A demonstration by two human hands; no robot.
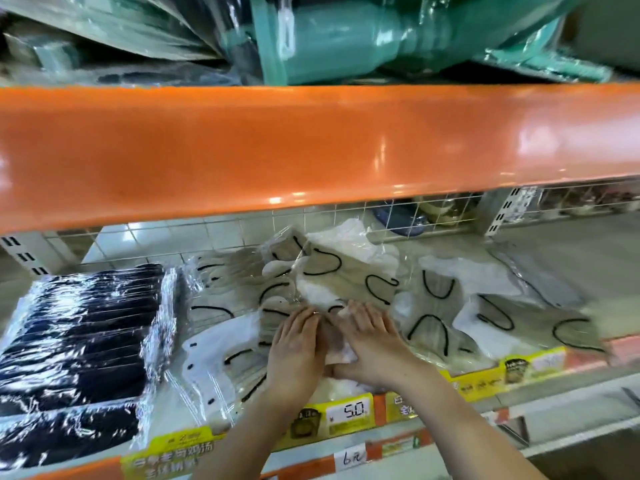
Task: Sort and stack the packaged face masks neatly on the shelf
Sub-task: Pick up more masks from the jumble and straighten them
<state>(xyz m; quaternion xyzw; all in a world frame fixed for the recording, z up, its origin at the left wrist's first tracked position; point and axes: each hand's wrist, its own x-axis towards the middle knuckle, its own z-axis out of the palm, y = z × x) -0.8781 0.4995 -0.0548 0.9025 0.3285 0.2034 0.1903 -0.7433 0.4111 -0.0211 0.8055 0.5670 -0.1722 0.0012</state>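
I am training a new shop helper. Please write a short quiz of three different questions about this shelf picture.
1. True or false: both hands press on one mask pack.
2. Which packs already lie in a neat stack? A) black mask packs B) beige mask packs
3. Fill in: the yellow price tag under the hands reads ___.

Key: 1 true, the left hand and right hand rest on the mask pack. 2 A, black mask packs. 3 5.0, price tag.

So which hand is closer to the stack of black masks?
The left hand. The black mask stack lies further to its left, while the right hand sits on its other side, farther away.
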